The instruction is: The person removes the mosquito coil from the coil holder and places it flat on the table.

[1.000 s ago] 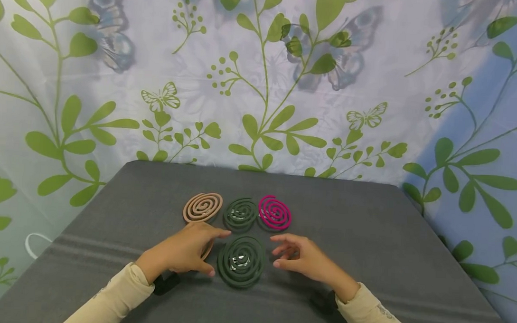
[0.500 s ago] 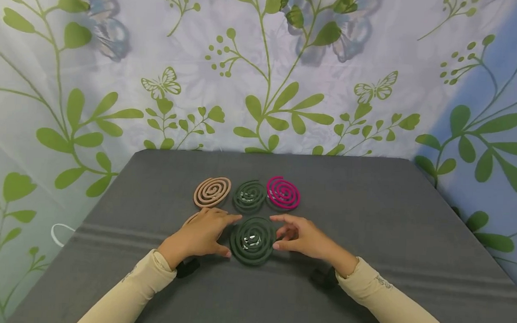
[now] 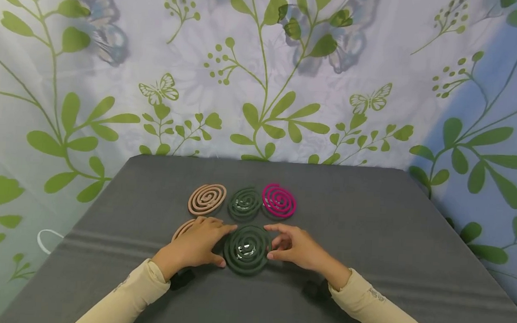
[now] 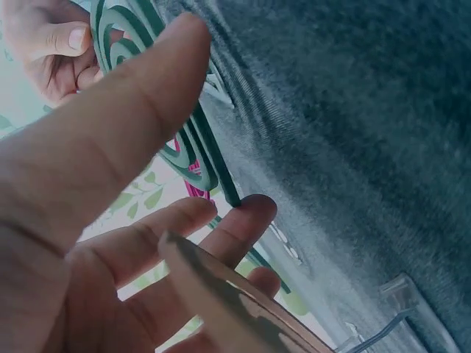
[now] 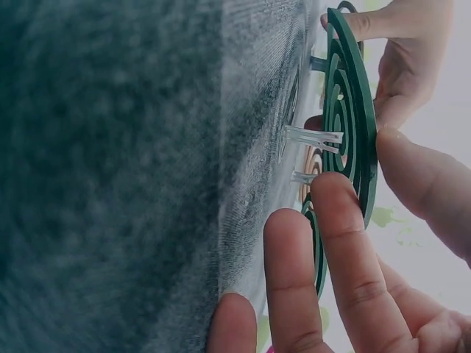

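A dark green mosquito coil (image 3: 241, 268) lies flat on a clear stand (image 5: 313, 137) between both hands. My left hand (image 3: 194, 244) is at its left side, thumb and index finger spread along the rim. In the left wrist view one fingertip (image 4: 254, 213) is right at the coil's lower end. At the opposite side my right hand (image 3: 297, 247) has its thumb and index finger spread at the rim; in the right wrist view the thumb (image 5: 412, 165) meets the outer edge. A tan coil (image 3: 181, 229) sits partly hidden beneath my left hand.
Behind stand another tan coil (image 3: 207, 199), a second green coil (image 3: 244, 203) and a pink coil (image 3: 279, 200), in a row. All lie on a grey cloth-covered table (image 3: 359, 208). A leaf-patterned curtain (image 3: 226, 98) hangs behind it.
Both hands have come inward, from beside the front green coil to its rim. The left hand has moved off part of the nearer tan coil. The coils keep their places; the head view has shifted slightly.
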Demonstrator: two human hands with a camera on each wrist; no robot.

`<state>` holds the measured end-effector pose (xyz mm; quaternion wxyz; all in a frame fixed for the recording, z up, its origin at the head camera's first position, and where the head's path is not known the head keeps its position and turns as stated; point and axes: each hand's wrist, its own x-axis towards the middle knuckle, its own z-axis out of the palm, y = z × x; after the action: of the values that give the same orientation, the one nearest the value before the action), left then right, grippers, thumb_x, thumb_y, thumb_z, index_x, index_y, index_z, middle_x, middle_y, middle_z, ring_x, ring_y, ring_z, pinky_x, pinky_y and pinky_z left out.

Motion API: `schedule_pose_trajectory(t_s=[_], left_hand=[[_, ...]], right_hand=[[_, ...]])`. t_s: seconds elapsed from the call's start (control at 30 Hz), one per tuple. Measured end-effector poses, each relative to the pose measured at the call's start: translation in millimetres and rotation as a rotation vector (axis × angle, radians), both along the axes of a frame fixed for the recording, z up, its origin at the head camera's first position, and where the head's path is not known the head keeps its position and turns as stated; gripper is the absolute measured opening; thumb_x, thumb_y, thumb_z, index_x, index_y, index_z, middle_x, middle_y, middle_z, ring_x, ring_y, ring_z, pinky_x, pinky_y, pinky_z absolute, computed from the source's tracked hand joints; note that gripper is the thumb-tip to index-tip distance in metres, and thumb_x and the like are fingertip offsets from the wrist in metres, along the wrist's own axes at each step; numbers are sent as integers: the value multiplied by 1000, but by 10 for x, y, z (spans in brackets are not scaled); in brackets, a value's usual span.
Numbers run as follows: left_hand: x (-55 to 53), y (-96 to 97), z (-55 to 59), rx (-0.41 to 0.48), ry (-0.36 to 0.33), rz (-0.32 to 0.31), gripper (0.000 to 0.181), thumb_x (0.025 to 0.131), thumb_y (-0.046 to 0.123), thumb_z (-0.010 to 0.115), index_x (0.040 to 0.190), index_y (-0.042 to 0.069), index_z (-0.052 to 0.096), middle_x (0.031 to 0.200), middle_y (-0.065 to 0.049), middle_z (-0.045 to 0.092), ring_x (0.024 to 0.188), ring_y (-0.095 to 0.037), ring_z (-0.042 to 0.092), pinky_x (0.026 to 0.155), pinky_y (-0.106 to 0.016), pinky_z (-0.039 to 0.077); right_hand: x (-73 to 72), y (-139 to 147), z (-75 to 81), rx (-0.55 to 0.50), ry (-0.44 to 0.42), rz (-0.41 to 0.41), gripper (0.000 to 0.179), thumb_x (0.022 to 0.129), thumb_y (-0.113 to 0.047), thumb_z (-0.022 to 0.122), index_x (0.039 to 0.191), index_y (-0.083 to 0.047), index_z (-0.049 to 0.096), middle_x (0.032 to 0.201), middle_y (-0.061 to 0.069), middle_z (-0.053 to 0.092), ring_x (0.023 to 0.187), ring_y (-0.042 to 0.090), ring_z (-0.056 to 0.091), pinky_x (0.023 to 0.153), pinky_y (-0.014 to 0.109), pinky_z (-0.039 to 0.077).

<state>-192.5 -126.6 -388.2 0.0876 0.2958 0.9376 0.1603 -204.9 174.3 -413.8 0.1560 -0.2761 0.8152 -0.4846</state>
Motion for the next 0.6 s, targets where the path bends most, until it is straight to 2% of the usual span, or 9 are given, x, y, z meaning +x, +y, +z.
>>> schedule_pose_trajectory(t_s=[0.17, 0.4, 0.6], left_hand=[[19, -14, -30, -5, 5, -8, 82, 83, 26, 97, 153, 4, 61, 147, -26, 62, 141, -47, 52, 117, -67, 33], [-19, -39, -78, 12, 42, -19, 80, 81, 28, 97, 150, 5, 64, 145, -26, 63, 139, -45, 54, 115, -67, 35], [-35, -59, -89, 42, 86, -42, 79, 79, 33, 97, 147, 6, 66, 138, -20, 68, 133, -42, 59, 112, -65, 39]], right_hand=[[27, -20, -27, -21, -22, -3, 64, 94, -4, 84, 149, 10, 55, 98, 4, 78, 83, 11, 71, 71, 27, 57], [7, -24, -45, -60, -38, 8, 64, 94, -2, 83, 149, 12, 55, 98, 8, 78, 83, 14, 73, 72, 27, 57], [2, 0, -61, -85, -65, 11, 64, 94, 0, 82, 150, 12, 54, 101, 13, 79, 85, 16, 74, 73, 26, 57]])
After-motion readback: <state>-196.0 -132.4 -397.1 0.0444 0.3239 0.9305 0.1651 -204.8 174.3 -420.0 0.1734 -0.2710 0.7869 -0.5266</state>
